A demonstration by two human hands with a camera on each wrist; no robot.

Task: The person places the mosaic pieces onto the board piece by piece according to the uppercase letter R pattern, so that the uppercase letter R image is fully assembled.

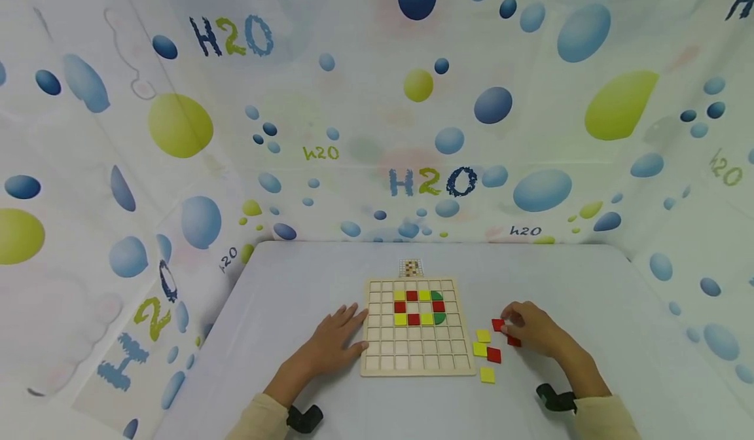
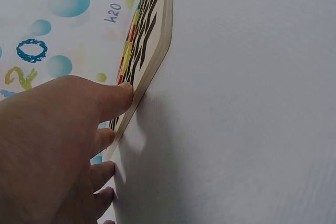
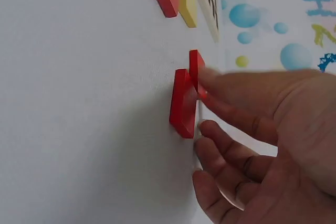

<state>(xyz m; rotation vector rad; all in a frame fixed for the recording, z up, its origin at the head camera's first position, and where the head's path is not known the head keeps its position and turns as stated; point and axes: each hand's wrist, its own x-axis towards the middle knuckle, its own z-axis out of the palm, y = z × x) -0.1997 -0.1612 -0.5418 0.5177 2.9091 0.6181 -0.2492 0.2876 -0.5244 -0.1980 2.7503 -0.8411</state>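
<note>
My left hand (image 1: 338,342) rests against the left edge of a wooden grid board (image 1: 400,363), fingers spread; in the left wrist view its thumb (image 2: 118,99) touches the board's rim. Red, yellow and green tiles form a ring in the board's upper cells, the green ones with a rounded side. Right of the board, my right hand (image 1: 533,327) pinches a red tile (image 1: 497,325) between thumb and forefinger. Another red tile (image 3: 182,103) lies right beside it, partly under the hand in the head view.
Between board and right hand lie loose yellow tiles (image 1: 483,336) and a red tile (image 1: 494,355). One yellow tile (image 1: 487,375) sits nearer the front. A small printed pattern card (image 1: 410,268) touches the board's far edge. A patterned sheet (image 1: 365,112) stands behind the white table (image 1: 318,263).
</note>
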